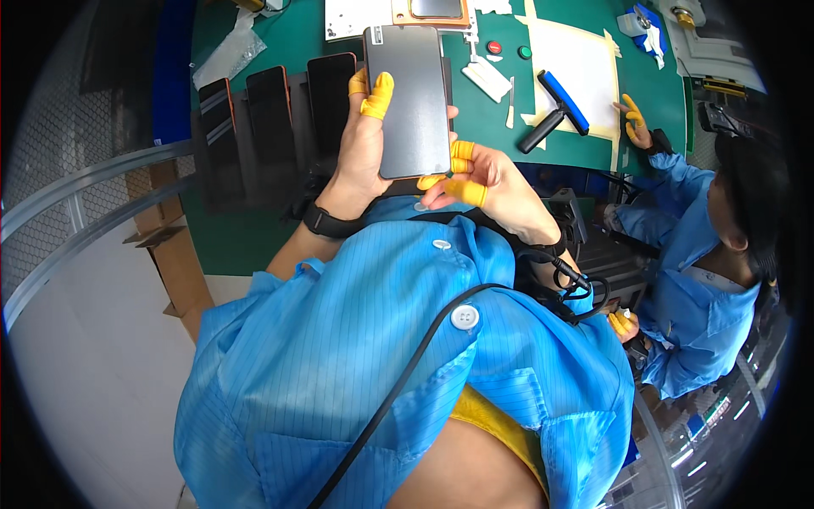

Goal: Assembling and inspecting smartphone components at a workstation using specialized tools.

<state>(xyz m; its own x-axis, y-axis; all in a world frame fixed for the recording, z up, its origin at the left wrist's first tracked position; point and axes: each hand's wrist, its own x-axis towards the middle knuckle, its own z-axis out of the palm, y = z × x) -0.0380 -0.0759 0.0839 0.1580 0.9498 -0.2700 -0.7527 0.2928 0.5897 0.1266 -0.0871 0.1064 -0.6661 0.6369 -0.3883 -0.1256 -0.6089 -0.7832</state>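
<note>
A dark-screened smartphone (413,102) stands out in front of me above the bench edge, with a small white label at its top left. My left hand (363,144) is closed round its left side, thumb on the edge and fingertips showing past the right side. At the lower right corner, my right hand (487,182) has its curled fingers against the side and bottom edge. Whether they also pinch something thin there is too small to tell. Yellow finger cots cover several fingertips, and dark bands circle both wrists.
Several dark phones (270,110) lean in a row at left, near crumpled clear plastic (233,55). On the green bench (496,119) lie a blue roller (564,106), a white taped sheet (577,72) and a white scraper (487,81). At right, a co-worker's hand (634,123) reaches over the bench.
</note>
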